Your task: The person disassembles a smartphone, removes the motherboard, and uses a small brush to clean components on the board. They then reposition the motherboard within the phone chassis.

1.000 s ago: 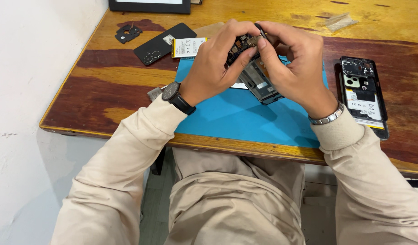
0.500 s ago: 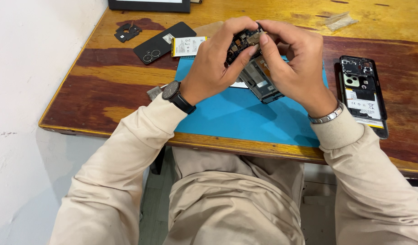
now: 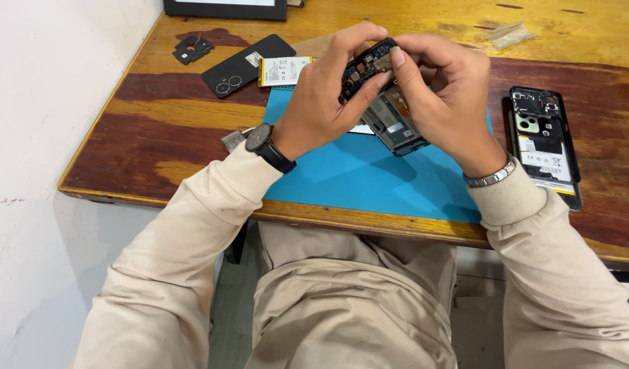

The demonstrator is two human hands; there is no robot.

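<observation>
My left hand (image 3: 324, 96) and my right hand (image 3: 443, 96) both grip an opened phone body (image 3: 391, 119), held tilted above a blue work mat (image 3: 369, 174). The phone's exposed circuit board end (image 3: 365, 67) sits between my fingertips; its lower part sticks out below my hands. My right thumb presses on the top of the board. A black watch is on my left wrist and a metal bracelet on my right.
On the wooden table (image 3: 157, 130) lie a black phone back cover (image 3: 246, 65), a yellow-edged battery (image 3: 283, 70), a small black bracket (image 3: 191, 49), a second opened phone (image 3: 543, 143) at the right, and a small clear bag (image 3: 509, 34). A dark frame (image 3: 225, 8) stands at the back. The table's front edge is near my lap.
My hands have shifted slightly on the phone body, and my right thumb has moved onto the top of the board. The things on the table have not moved.
</observation>
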